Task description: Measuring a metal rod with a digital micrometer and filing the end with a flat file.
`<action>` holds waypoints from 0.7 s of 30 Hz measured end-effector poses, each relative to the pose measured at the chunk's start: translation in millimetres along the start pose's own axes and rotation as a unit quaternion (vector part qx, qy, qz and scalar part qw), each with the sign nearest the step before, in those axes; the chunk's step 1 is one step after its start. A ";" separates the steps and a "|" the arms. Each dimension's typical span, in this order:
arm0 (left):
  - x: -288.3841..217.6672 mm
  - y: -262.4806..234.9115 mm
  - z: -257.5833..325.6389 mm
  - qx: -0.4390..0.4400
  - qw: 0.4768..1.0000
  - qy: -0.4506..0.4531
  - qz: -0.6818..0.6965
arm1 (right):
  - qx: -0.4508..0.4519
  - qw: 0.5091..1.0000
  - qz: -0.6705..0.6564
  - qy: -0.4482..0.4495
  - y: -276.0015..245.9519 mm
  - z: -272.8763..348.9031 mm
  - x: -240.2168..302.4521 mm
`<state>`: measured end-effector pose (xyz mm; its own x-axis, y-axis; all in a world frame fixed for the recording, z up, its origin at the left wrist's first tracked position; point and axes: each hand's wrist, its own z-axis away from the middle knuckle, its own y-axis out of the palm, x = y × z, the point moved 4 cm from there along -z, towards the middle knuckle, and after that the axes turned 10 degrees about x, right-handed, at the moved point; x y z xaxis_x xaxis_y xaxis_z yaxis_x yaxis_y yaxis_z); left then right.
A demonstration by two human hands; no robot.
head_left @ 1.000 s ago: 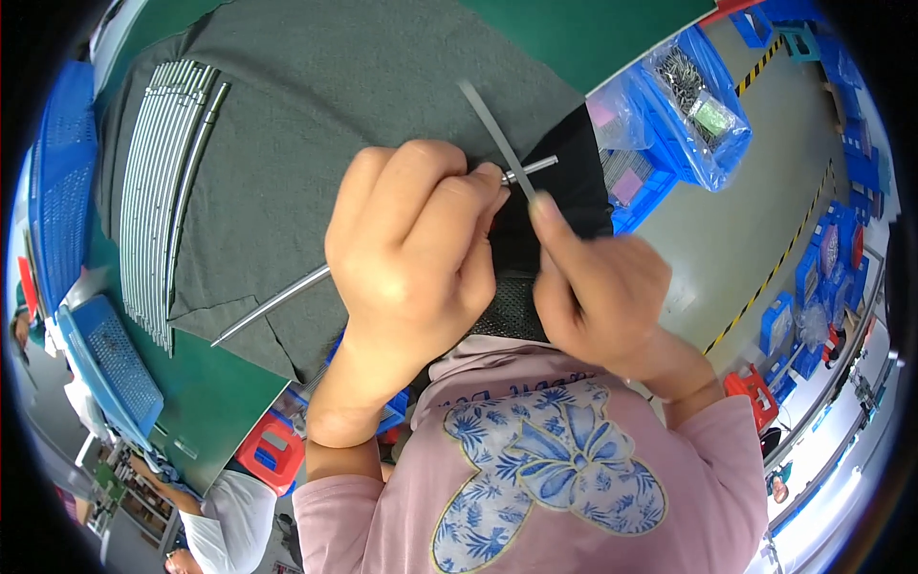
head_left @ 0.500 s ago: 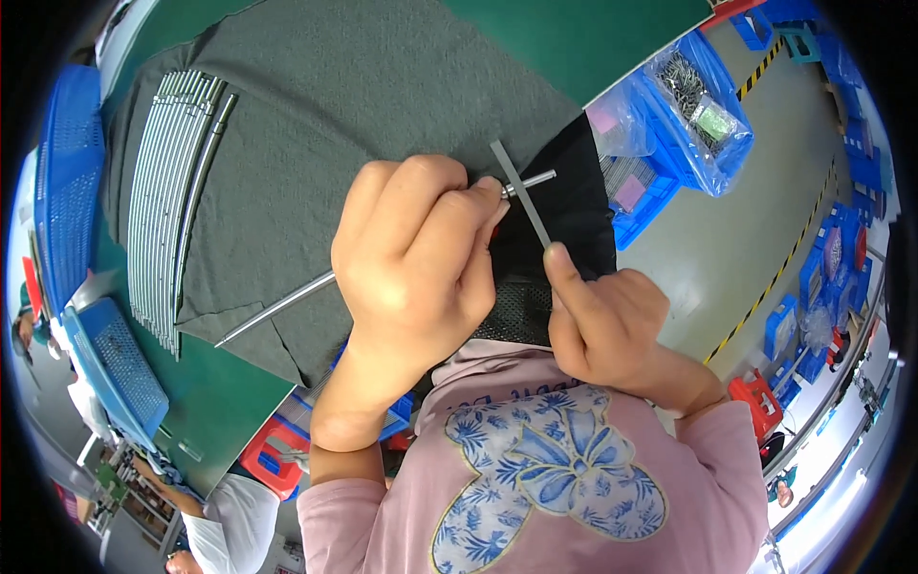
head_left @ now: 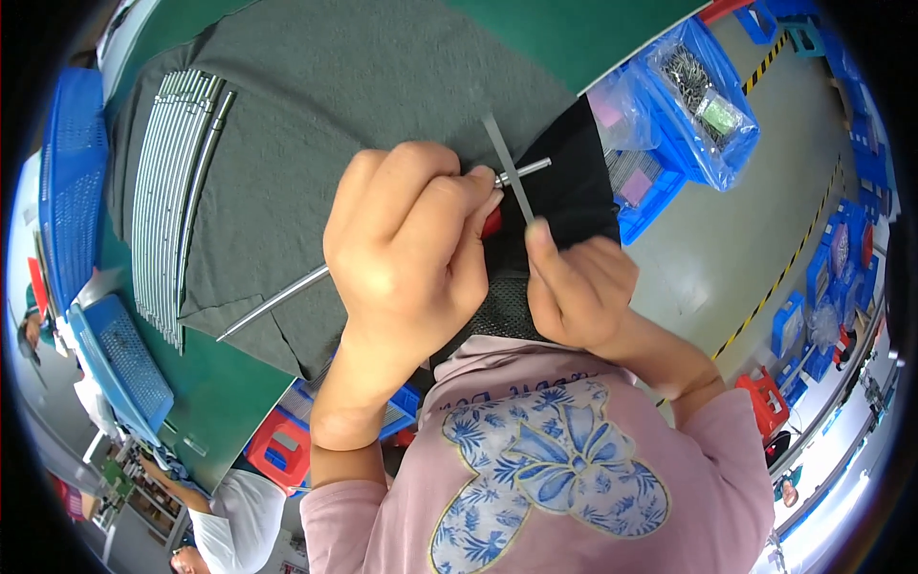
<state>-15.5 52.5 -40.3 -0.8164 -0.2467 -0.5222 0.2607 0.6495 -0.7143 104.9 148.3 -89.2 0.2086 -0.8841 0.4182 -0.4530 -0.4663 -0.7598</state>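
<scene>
Left hand [head_left: 411, 244] is fisted tight round a thin metal rod [head_left: 277, 301]. Rod's long axis runs from lower left, out over the grey mat [head_left: 316, 86], up to the right through the fist; its tip sticks out just past my knuckles at upper right. Something red shows at the fist's edge, can't tell what.

Right hand [head_left: 574, 287] sits just right of the left, nearly touching it. Thumb and fingers are pinched shut on the lower end of a flat grey strip [head_left: 507, 167]. Strip points up and slightly left, crossing the rod tip almost at right angles; I judge they touch at the crossing.

Key relation: the crossing lies between both hands, above the right thumb and right of the left knuckles, over a black cloth [head_left: 574, 182].

Stack of similar rods [head_left: 177, 182] lies well apart at the mat's left, on the green bench [head_left: 220, 392].
</scene>
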 end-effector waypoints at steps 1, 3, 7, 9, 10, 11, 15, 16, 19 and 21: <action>-0.1 1.2 0.0 0.005 1.000 -0.001 0.002 | 0.008 1.000 -0.004 0.005 -0.4 7.3 0.1; 0.5 0.9 -0.6 0.001 1.000 -0.003 -0.007 | -0.009 1.000 -0.006 0.003 4.1 2.3 -4.8; 0.3 -1.4 -1.4 0.001 1.000 -0.001 0.000 | -0.088 0.995 -0.001 -0.040 13.0 -6.0 -6.7; 0.5 -0.2 -0.3 0.004 1.000 -0.003 0.002 | -0.032 0.999 0.000 -0.005 10.7 11.5 -2.7; 0.1 0.8 0.5 0.007 1.000 -0.006 0.006 | -0.018 1.000 0.006 -0.009 9.3 11.9 -3.9; 0.9 0.6 -0.8 0.007 1.000 -0.008 0.004 | -0.017 1.000 0.004 -0.011 12.4 7.8 -10.6; 0.2 -0.8 -0.2 -0.005 1.000 0.000 -0.011 | -0.127 0.990 0.012 -0.062 18.2 -10.3 -11.3; 1.4 0.2 0.0 0.000 1.000 0.000 -0.005 | -0.088 0.995 0.005 -0.041 19.2 0.2 -10.6; 1.3 0.4 -0.8 0.004 1.000 -0.003 -0.004 | -0.038 0.999 0.008 -0.019 17.4 -1.3 -12.1; 0.1 -0.1 -1.6 0.004 1.000 -0.006 -0.007 | -0.104 0.993 0.023 -0.059 17.1 -17.9 -14.8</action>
<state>-16.5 53.5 -39.6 -0.8139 -0.2641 -0.5174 0.2538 0.6396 -0.7256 78.6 154.0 -99.5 0.2778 -0.9074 0.3153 -0.6317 -0.4199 -0.6517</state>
